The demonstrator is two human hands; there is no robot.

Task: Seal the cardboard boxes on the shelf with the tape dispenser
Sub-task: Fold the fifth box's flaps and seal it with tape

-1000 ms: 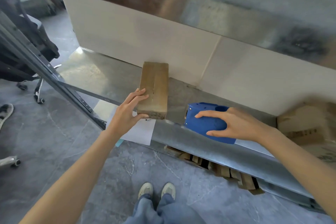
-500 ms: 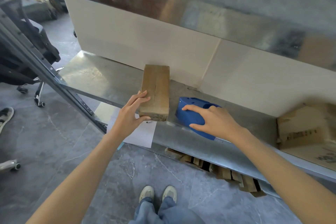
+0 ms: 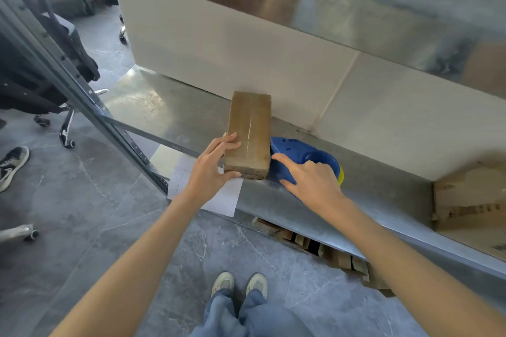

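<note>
Shoes point(image 3: 238, 283) and jeans at the bottom of the view, two bare arms reaching out to the metal shelf point(image 3: 273, 201). Left hand point(image 3: 210, 172) clamps the near left corner of the small brown box point(image 3: 250, 128) — thumb against the near end, fingers over the top — pinning it at the shelf's front edge, above a sheet of paper point(image 3: 224, 198) hanging below. Right hand point(image 3: 309, 180) is wrapped over the blue tape dispenser point(image 3: 298, 152), forefinger stretched forward, the tool's nose touching the box's right side or very nearly. A slit runs lengthways along the box's top seam. Light and stiff, by the look of it, and likely to skid on bare metal — so a firm hold at the near end, clear of the seam, makes sense. Dispenser is hard plastic; best gripped across the body. Farther off, a pale wall panel point(image 3: 246, 49), and a bigger ragged carton point(image 3: 471, 200) well to the right.
</note>
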